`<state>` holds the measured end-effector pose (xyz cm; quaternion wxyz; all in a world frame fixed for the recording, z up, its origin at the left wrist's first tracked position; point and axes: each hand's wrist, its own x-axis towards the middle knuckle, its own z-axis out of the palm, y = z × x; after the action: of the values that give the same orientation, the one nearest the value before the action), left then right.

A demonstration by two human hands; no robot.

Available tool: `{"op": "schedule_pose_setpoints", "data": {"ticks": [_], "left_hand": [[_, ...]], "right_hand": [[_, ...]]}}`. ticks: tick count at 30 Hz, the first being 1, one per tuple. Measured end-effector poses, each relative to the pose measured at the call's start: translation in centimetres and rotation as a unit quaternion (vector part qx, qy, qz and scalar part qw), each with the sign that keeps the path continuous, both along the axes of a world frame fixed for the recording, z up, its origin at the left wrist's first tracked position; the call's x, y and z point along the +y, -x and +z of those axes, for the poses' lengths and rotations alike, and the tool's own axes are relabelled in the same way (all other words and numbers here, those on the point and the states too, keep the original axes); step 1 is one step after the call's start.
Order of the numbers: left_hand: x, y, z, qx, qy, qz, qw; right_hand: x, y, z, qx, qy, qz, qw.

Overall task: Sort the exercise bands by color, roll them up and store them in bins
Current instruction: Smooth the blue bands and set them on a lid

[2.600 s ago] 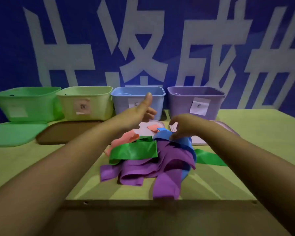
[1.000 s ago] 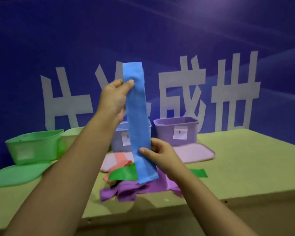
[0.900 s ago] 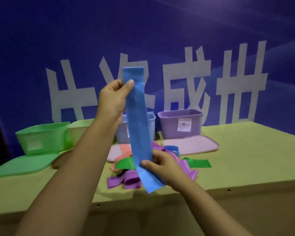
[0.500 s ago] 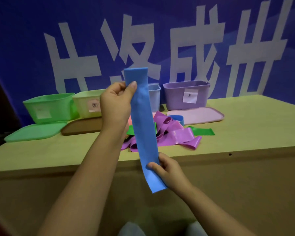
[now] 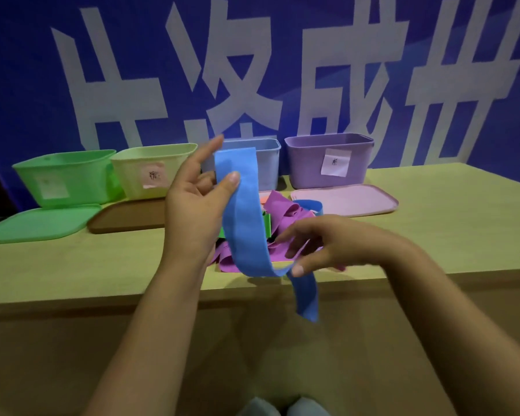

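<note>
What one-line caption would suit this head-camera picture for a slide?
Both hands, left hand and right hand, hold a blue band before four coloured bins.

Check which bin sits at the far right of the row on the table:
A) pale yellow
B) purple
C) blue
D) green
B: the purple bin with a white label stands rightmost in the row, past the blue bin; its lid lies flat in front of it.

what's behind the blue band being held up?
Behind the long blue exercise band: part of the light-blue plastic bin and the tangled pile of purple and green bands. The bin's label and contents are hidden.
</note>
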<state>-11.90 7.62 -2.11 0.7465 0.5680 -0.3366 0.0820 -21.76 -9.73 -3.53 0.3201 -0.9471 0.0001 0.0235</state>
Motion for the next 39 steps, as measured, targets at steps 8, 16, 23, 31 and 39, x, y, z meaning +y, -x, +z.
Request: {"op": "schedule_pose_setpoints", "data": {"ticks": [8,16,23,31,39], "left_hand": [[-1.6,-1.1,-0.5,-0.011,-0.028,-0.014,0.999],[-1.9,-2.3,-1.6,-0.014,-0.043,-0.019,0.999],[-3.2,-3.4,-1.7,0.015,-0.059,-0.011,0.998],[-5.1,-3.7,-1.5,0.09,-0.069,-0.003,0.994],[-5.9,-3.9,-0.6,0.188,-0.048,-0.018,0.981]], "right_hand": [[-6.2,-7.5,2.1,-0.144,0.021,-0.285,0.947],[-10.9,-13.0,-3.0,0.005,0.09,-0.394,0.915],[-13.2,-12.7,-0.3,-0.176,-0.241,-0.458,0.837],[-11.1,-10.5,5.7,-0.26,-0.589,-0.362,0.674],[-5.9,-7.1,8.2,-0.318,-0.586,-0.235,0.708]]}}
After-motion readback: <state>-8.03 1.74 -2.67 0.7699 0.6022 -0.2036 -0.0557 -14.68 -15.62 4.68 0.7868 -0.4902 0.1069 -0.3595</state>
